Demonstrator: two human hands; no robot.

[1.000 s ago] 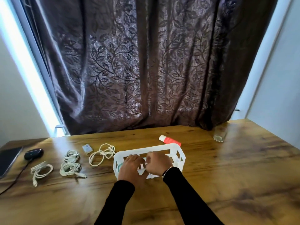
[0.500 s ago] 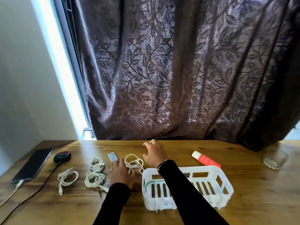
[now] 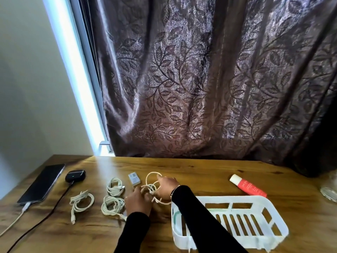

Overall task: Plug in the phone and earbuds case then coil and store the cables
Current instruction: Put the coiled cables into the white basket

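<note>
A black phone lies at the table's left with a white cable plugged into its near end. Beside it sits a black earbuds case with a green light and a black cable attached. Three coiled white cables lie in the middle-left. My right hand grips a loose white cable, and my left hand holds the same cable's near part. A white slotted basket sits to the right under my right forearm.
A small white charger block lies behind the cables. A red and white tube lies at the right, a glass at the far right edge. A dark patterned curtain hangs behind the wooden table.
Both hands left the basket and moved left to the loose white cable, taking hold of it. The camera view swung left, bringing the phone fully into sight.
</note>
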